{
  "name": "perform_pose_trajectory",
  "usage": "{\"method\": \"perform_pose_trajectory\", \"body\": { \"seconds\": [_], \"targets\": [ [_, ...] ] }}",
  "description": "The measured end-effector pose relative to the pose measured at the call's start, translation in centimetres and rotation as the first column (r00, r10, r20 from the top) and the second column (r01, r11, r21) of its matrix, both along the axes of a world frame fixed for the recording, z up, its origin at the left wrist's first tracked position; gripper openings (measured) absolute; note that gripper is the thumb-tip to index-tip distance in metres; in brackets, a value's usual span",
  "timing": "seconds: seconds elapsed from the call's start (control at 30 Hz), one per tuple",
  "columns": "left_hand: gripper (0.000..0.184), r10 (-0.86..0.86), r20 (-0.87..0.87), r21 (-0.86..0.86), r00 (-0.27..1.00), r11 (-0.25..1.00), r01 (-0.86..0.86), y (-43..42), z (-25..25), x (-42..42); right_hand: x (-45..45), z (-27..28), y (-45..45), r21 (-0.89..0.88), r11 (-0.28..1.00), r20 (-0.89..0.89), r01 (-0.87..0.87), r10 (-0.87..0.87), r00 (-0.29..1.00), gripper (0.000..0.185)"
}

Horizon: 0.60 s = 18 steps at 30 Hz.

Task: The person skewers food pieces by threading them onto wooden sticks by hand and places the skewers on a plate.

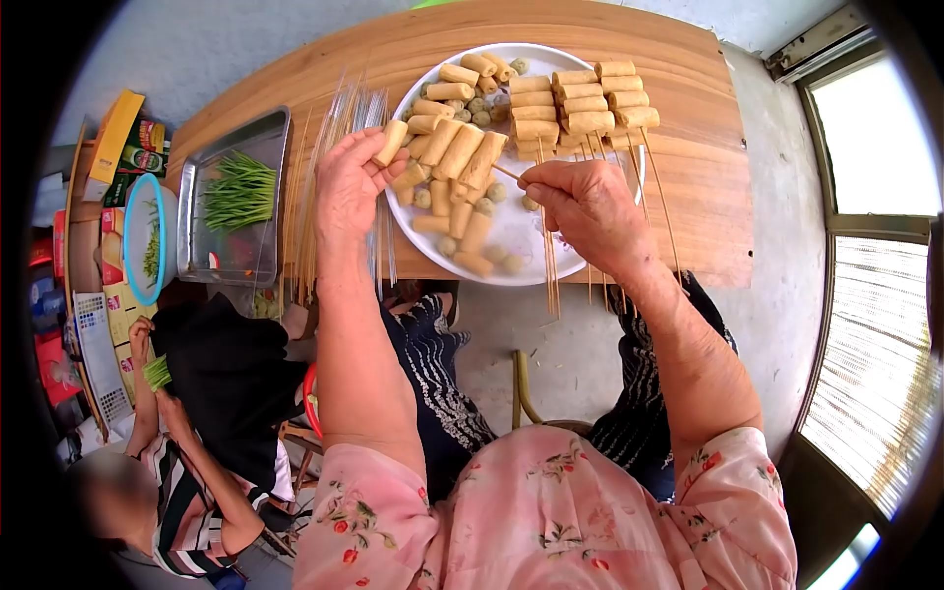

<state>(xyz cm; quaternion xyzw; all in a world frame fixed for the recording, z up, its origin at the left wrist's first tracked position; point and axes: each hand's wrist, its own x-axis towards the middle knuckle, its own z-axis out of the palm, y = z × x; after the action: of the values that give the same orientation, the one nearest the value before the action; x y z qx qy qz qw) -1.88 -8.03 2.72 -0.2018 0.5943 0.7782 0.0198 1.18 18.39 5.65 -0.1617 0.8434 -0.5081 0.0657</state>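
My left hand point(346, 187) pinches a single tan tofu-skin roll point(390, 144) between thumb and fingers, over the left side of a round white plate point(528, 269). In my right hand point(590, 206) is the end of a thin wooden skewer point(505, 172), which carries several rolls point(459, 150) side by side and points left toward the loose roll. On the plate below lie loose rolls point(429, 224) and greenish-grey balls point(495, 192). Filled skewers point(590, 122) are stacked at the plate's right, their bare sticks jutting toward me.
Bare skewers point(307, 206) lie left of the plate, beside clear plastic strips. Further left, a metal tray point(285, 133) holds cut green chives point(239, 190). A blue-rimmed basin point(131, 236) stands beyond. At lower left, a seated person point(202, 472) holds a green bunch point(156, 373).
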Motion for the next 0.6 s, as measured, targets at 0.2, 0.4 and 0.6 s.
{"method": "perform_pose_trajectory", "body": {
  "seconds": [0.2,0.4,0.6],
  "targets": [
    [0.019,0.028,-0.045,0.216,0.999,0.976,-0.018,0.9,0.1,-0.5,0.2,0.2,-0.3,-0.007,1.0,0.013,-0.008,0.008,1.0,0.013],
    [0.021,0.022,-0.035,0.236,0.999,0.972,-0.013,1.4,0.3,-0.5,0.2,0.3,-0.4,-0.024,0.999,0.04,0.022,-0.021,0.999,0.01],
    [0.023,0.045,-0.064,0.194,0.997,0.981,-0.032,1.8,0.6,-0.4,0.2,0.3,-0.4,-0.019,0.999,0.039,0.03,-0.029,0.999,0.01]
  ]
}}
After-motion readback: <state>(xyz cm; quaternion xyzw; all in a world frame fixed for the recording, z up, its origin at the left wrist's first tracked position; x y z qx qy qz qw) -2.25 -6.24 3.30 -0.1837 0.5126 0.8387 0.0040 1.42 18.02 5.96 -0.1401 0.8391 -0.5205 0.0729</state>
